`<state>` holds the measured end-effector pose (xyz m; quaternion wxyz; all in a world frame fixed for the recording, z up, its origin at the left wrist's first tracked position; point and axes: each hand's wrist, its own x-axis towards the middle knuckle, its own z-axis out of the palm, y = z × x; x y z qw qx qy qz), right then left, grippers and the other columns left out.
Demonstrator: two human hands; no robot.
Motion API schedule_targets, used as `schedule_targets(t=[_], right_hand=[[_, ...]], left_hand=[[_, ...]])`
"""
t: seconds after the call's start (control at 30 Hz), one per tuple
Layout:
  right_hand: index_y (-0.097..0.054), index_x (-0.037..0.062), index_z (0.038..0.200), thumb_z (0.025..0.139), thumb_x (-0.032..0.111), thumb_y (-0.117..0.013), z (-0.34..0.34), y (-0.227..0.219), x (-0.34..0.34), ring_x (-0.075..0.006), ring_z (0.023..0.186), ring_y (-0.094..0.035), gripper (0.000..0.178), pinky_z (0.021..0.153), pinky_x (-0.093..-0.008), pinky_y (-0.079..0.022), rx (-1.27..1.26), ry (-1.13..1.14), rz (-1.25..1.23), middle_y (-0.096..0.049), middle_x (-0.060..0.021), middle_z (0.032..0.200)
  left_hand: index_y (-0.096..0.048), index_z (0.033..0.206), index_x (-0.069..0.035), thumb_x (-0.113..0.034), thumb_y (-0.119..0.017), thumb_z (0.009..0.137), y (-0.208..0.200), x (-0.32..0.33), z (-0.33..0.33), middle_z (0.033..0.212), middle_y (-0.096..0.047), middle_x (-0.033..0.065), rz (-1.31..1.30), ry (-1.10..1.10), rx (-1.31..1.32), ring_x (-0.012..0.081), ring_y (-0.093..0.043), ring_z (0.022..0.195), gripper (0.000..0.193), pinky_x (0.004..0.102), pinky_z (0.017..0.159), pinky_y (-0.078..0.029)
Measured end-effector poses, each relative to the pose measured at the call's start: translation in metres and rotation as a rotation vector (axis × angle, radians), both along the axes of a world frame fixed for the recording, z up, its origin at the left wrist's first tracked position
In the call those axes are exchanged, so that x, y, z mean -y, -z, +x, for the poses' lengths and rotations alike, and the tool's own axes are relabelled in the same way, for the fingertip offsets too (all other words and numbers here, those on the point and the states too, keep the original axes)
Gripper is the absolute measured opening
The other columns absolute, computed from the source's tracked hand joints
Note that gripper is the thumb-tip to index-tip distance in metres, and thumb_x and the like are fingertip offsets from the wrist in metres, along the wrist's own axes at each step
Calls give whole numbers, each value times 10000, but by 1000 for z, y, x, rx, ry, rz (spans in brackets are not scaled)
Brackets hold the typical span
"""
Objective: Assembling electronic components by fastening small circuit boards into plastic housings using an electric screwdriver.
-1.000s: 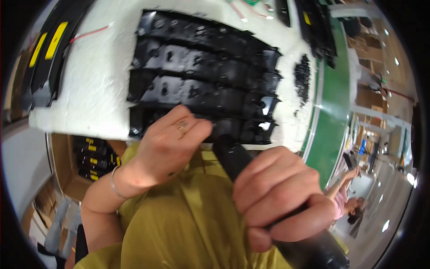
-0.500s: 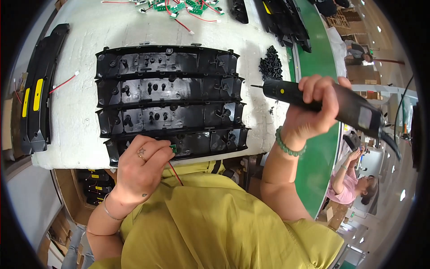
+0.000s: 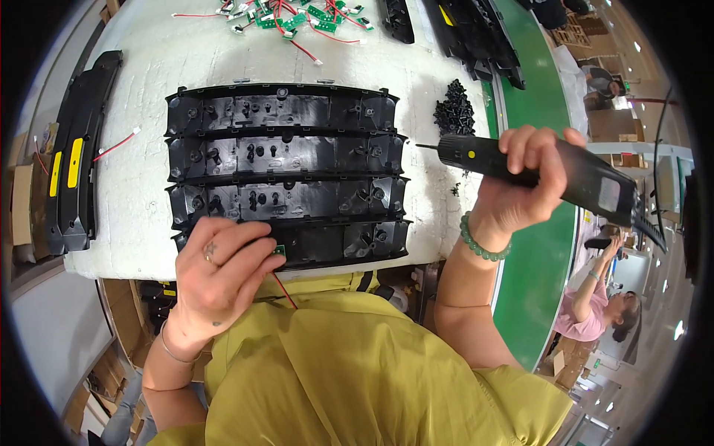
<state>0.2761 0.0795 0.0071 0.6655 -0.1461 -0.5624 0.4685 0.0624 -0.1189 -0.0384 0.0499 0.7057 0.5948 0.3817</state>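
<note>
My left hand (image 3: 223, 267) is closed on a small green circuit board (image 3: 279, 250) with a red wire (image 3: 284, 288) trailing toward me. It holds the board over the left-middle part of the nearest black plastic housing (image 3: 320, 244), partly covering that housing. Whether the board touches the housing cannot be made out. Three more black housings (image 3: 312, 154) lie behind it in a stacked row, hollow side up. My right hand (image 3: 532, 175) grips a black electric screwdriver (image 3: 476, 154) in the air right of the row, its thin bit pointing left.
A heap of small black screws (image 3: 454, 110) lies at the right of the white work surface (image 3: 141, 178). Several wired green boards (image 3: 297, 16) are piled at the back. Assembled black housings with yellow labels (image 3: 76, 162) stand at the left. A person in pink (image 3: 591, 308) works at the far right.
My left hand has shifted slightly left with the circuit board, and its fingers have changed position. The view has moved a little. My right hand still holds the screwdriver in about the same place.
</note>
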Motion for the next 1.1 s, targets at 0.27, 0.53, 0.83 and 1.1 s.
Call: schedule_targets(t=[0.27,0.53,0.83,1.1], right_hand=[[-456,32,1051,772,74,-525,-17,11,-2,-117,512,-374,290,545,-290,-384,151,163,-46,-387,-25,626],[-450,75,1155,806,91,-480,-9,-22,29,-95,481,-394,351,539,-261,-358,-172,-245,3,-394,13,610],[-437,73,1081,767,75,-582,-29,-42,68,-53,457,-483,346,498,-201,-439,-260,-453,88,-497,46,587],[-480,85,962,670,53,-619,-38,-47,78,-30,439,-470,325,505,-170,-427,-257,-511,44,-498,66,554]], left_hand=[[-633,818,-29,-182,-792,544,-2,-1,-1,882,-619,68,-93,64,26,258,-537,747,352,324,616,-462],[-644,875,-51,-127,-783,593,-5,-23,6,888,-631,54,-10,28,144,266,-532,765,323,337,663,-464],[-666,904,-60,-71,-744,662,-8,-52,15,850,-640,47,100,146,264,232,-548,788,254,310,679,-472],[-652,784,-54,-48,-750,619,-9,-40,13,717,-620,33,108,92,317,225,-564,754,191,311,646,-478]])
